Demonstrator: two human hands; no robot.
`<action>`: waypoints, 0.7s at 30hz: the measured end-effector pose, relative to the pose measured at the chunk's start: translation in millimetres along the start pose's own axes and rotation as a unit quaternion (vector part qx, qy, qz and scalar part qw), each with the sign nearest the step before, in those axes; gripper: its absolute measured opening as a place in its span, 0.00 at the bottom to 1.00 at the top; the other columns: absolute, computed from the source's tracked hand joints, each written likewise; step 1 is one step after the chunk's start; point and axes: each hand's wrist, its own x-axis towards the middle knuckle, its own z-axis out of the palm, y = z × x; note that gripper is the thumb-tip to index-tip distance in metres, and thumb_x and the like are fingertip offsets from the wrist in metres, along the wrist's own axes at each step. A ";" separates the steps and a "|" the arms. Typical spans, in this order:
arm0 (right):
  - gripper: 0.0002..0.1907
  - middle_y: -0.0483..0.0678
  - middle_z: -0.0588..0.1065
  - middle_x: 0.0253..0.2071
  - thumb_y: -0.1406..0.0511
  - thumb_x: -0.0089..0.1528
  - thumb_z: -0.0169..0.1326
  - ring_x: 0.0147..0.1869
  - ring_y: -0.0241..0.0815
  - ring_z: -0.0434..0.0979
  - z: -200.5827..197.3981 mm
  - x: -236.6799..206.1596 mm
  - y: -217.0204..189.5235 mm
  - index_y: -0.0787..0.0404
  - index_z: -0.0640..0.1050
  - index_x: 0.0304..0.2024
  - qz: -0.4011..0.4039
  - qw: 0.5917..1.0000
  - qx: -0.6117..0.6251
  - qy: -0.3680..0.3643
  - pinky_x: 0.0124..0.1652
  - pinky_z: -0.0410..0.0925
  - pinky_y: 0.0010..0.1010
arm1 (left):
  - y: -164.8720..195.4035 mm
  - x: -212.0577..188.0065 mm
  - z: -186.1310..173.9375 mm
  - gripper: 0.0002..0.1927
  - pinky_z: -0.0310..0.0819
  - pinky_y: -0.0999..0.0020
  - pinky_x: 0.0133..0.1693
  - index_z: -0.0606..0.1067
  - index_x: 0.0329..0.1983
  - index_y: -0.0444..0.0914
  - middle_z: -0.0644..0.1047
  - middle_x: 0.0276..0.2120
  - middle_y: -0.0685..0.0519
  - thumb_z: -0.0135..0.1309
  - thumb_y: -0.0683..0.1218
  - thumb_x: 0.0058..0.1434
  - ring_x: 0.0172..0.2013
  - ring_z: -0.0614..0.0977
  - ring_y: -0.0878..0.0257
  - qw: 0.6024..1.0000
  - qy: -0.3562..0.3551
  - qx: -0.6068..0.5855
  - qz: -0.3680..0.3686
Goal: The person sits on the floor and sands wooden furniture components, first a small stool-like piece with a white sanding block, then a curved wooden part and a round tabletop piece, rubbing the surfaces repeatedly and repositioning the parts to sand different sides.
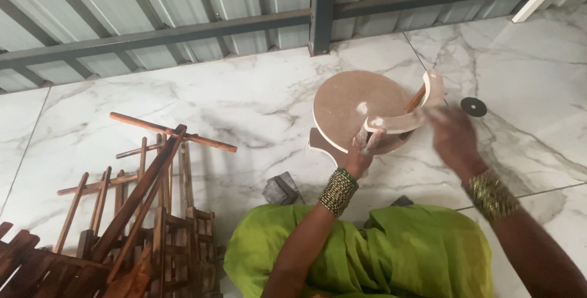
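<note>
A round board (358,105) lies on the marble floor (244,96), just in front of the person's knees. Its face is flat and pale brown, with a thin white edge and some white marks near the middle. It rests on a second brown piece (321,143) that sticks out at its lower left. On the right part of the board sits a curved piece (406,117), shaped like a crescent, with a white edge and a brown face. A thin wooden stick (416,98) shows behind this curve, tilted.

The left hand (362,154) is at the near edge of the board. Its fingers (373,139) are closed loosely and touch the board and the lower end of the curved piece; there is white dust on them. The right hand (451,136) is beside the right end of the curved piece. It is blurred, so I cannot tell how far open it is or if it grips anything. Both wrists wear beaded bangles.

A small black disc (474,106) lies on the floor right of the board, apart from it. A grey block (280,189) is near the left knee. A pile of dark wooden frames (140,224) stands at the left.
</note>
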 end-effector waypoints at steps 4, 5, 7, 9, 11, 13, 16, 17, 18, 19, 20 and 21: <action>0.19 0.54 0.80 0.45 0.76 0.62 0.47 0.52 0.49 0.78 -2.1 8.4 -11.6 0.66 0.81 0.53 0.048 0.996 -0.067 -0.047 0.50 0.72 0.39 | 2.7 -1.1 -0.4 0.21 0.74 0.59 0.51 0.73 0.58 0.35 0.81 0.47 0.42 0.50 0.54 0.72 0.48 0.83 0.51 1.000 0.005 -0.011 -0.016; 0.17 0.54 0.80 0.46 0.76 0.64 0.48 0.52 0.49 0.78 -0.9 7.4 -17.1 0.65 0.81 0.53 0.015 1.000 -0.020 -0.012 0.51 0.73 0.39 | 0.5 -1.8 0.1 0.21 0.74 0.59 0.52 0.72 0.58 0.35 0.81 0.47 0.42 0.50 0.54 0.72 0.48 0.82 0.52 1.000 0.011 -0.009 -0.017; 0.14 0.54 0.79 0.47 0.76 0.67 0.50 0.53 0.48 0.78 -0.1 4.2 -23.9 0.64 0.80 0.52 -0.053 0.994 0.073 0.060 0.53 0.73 0.38 | -6.6 -2.7 1.2 0.21 0.74 0.59 0.52 0.73 0.58 0.35 0.80 0.48 0.42 0.50 0.54 0.72 0.49 0.82 0.51 1.000 0.018 -0.001 -0.004; 0.16 0.54 0.80 0.47 0.77 0.62 0.48 0.52 0.51 0.78 -2.3 3.2 -21.9 0.64 0.80 0.50 -0.057 0.996 0.044 0.049 0.53 0.72 0.40 | -14.4 -3.5 1.9 0.19 0.74 0.58 0.55 0.74 0.60 0.37 0.79 0.52 0.41 0.48 0.53 0.75 0.52 0.81 0.50 0.996 0.020 0.061 0.063; 0.16 0.55 0.79 0.46 0.77 0.63 0.49 0.51 0.52 0.78 -7.5 7.4 -11.1 0.64 0.81 0.50 0.025 1.000 0.015 0.000 0.52 0.71 0.41 | -18.6 -2.2 3.3 0.17 0.74 0.58 0.60 0.75 0.63 0.39 0.76 0.58 0.39 0.43 0.51 0.81 0.55 0.79 0.49 0.965 0.014 0.171 0.198; 0.15 0.54 0.79 0.44 0.75 0.65 0.51 0.49 0.52 0.78 -10.7 15.8 -1.2 0.64 0.82 0.51 0.091 0.994 -0.022 -0.049 0.51 0.70 0.41 | -19.2 -2.0 4.8 0.18 0.73 0.57 0.58 0.74 0.63 0.37 0.75 0.59 0.38 0.44 0.52 0.80 0.57 0.78 0.46 0.977 0.005 0.137 0.165; 0.13 0.53 0.79 0.44 0.74 0.65 0.52 0.49 0.51 0.78 -6.7 21.3 -7.3 0.64 0.81 0.50 0.024 0.999 -0.021 -0.037 0.52 0.70 0.41 | -17.0 -2.4 5.7 0.20 0.73 0.57 0.54 0.71 0.61 0.34 0.77 0.54 0.39 0.48 0.52 0.75 0.53 0.80 0.47 0.998 0.013 0.046 0.044; 0.12 0.53 0.79 0.46 0.74 0.65 0.52 0.50 0.50 0.78 -4.0 19.0 -15.8 0.63 0.81 0.50 -0.012 0.999 0.025 -0.016 0.54 0.70 0.41 | -15.1 -3.1 4.7 0.21 0.74 0.57 0.52 0.70 0.61 0.33 0.78 0.51 0.40 0.49 0.52 0.73 0.51 0.81 0.49 1.000 0.020 0.009 -0.008; 0.11 0.53 0.79 0.48 0.74 0.66 0.52 0.51 0.49 0.78 -3.5 17.0 -21.7 0.63 0.80 0.50 -0.049 0.996 0.072 0.003 0.55 0.70 0.40 | -13.5 -3.7 3.7 0.21 0.74 0.57 0.53 0.71 0.61 0.33 0.79 0.51 0.40 0.49 0.52 0.73 0.51 0.81 0.49 1.000 0.011 0.007 -0.007; 0.13 0.53 0.79 0.48 0.75 0.65 0.51 0.51 0.50 0.78 -2.1 13.0 -30.3 0.63 0.80 0.50 -0.045 0.996 0.079 -0.001 0.55 0.70 0.40 | -12.4 -4.2 1.4 0.20 0.74 0.57 0.53 0.71 0.60 0.33 0.79 0.51 0.40 0.48 0.52 0.74 0.51 0.82 0.48 1.000 0.002 0.008 -0.006; 0.14 0.52 0.79 0.48 0.76 0.65 0.50 0.52 0.51 0.78 -6.2 9.9 -32.5 0.63 0.81 0.50 -0.037 0.996 0.086 -0.005 0.54 0.70 0.40 | -11.8 -5.1 -0.3 0.20 0.74 0.57 0.53 0.72 0.60 0.33 0.80 0.50 0.39 0.47 0.52 0.74 0.51 0.82 0.48 1.000 -0.011 0.009 -0.007; 0.16 0.52 0.79 0.48 0.77 0.64 0.49 0.52 0.52 0.78 -11.0 6.9 -34.0 0.63 0.81 0.51 -0.028 0.995 0.090 -0.009 0.54 0.70 0.40 | -11.9 -6.0 -2.0 0.21 0.74 0.57 0.53 0.71 0.62 0.32 0.80 0.51 0.39 0.47 0.52 0.74 0.51 0.82 0.49 1.000 -0.023 0.010 -0.012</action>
